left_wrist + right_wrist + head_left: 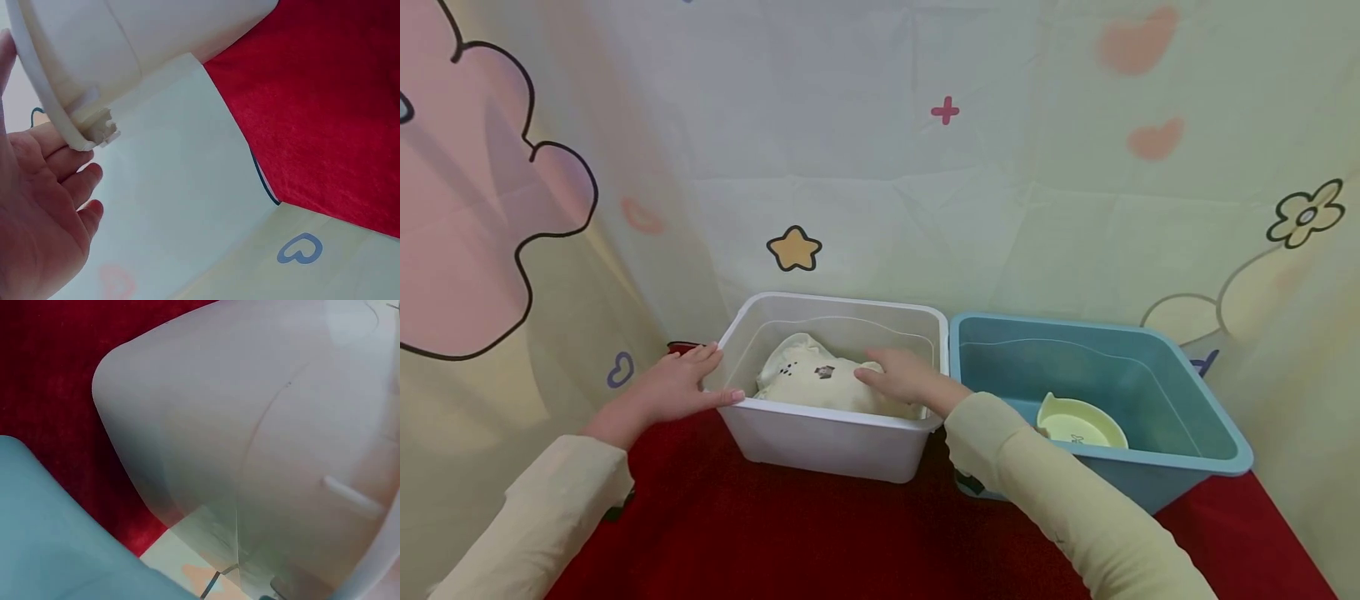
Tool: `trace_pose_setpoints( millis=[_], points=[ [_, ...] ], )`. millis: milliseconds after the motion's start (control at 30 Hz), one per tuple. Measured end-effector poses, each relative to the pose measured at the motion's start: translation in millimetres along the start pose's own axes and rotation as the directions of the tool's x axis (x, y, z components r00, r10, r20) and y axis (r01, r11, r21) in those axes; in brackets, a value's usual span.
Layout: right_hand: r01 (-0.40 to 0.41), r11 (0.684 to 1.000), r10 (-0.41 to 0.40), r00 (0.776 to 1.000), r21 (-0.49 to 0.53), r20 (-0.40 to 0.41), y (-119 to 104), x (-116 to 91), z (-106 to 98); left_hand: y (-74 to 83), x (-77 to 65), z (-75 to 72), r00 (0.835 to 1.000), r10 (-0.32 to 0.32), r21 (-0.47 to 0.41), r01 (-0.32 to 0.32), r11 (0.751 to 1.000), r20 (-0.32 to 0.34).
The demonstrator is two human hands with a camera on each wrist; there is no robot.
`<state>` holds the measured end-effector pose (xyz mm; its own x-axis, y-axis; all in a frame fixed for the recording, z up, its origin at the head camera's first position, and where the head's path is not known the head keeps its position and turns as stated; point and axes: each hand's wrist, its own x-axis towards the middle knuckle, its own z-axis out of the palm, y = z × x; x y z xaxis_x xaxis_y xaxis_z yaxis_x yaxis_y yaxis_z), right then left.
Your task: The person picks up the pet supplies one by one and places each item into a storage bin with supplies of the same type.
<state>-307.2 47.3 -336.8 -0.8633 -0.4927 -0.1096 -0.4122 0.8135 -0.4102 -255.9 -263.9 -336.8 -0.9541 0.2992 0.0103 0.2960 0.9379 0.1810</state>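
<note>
A white plastic bin [831, 421] stands on the red cloth with a puffy cream fabric item [801, 375] inside, printed with dark spots and a small animal figure. My left hand [673, 387] rests at the bin's left front corner, thumb on the front rim and fingers spread along the left rim. The left wrist view shows the fingers [81, 184] against the underside of the rim. Reaching into the bin, my right hand [906, 375] pinches the right end of the fabric item between thumb and fingers. The right wrist view shows only the bin's outer wall [206, 425].
A blue bin [1097, 333] stands directly to the right, its left edge close against the white one. Inside it lies a pale yellow-green dish [1082, 422] with a pointed tip. A printed curtain [865, 217] hangs right behind both bins. Red cloth [760, 525] covers the surface in front.
</note>
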Motion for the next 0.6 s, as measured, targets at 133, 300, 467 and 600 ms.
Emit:
trace_pose_setpoints(
  millis=[133,300,467,600],
  points=[
    [0.000,1.000,0.000,1.000,-0.008,-0.004,1,-2,-4,1.6,1.6,-2.9,1.000,-0.013,-0.012,0.014,1.000,0.019],
    [0.023,1.000,-0.023,1.000,-0.021,-0.012,4,-6,-12,2.9,4.5,-5.9,0.999,-0.032,-0.028,0.033,0.999,0.034],
    [0.018,1.000,-0.018,0.999,-0.002,-0.035,8,-11,-19,4.8,11.6,-9.4,0.999,-0.023,0.018,0.023,1.000,0.023],
    [0.013,1.000,-0.012,0.999,0.024,-0.044,10,-15,-23,9.0,17.0,-12.8,0.998,-0.051,0.030,0.050,0.998,0.030]
  ],
)
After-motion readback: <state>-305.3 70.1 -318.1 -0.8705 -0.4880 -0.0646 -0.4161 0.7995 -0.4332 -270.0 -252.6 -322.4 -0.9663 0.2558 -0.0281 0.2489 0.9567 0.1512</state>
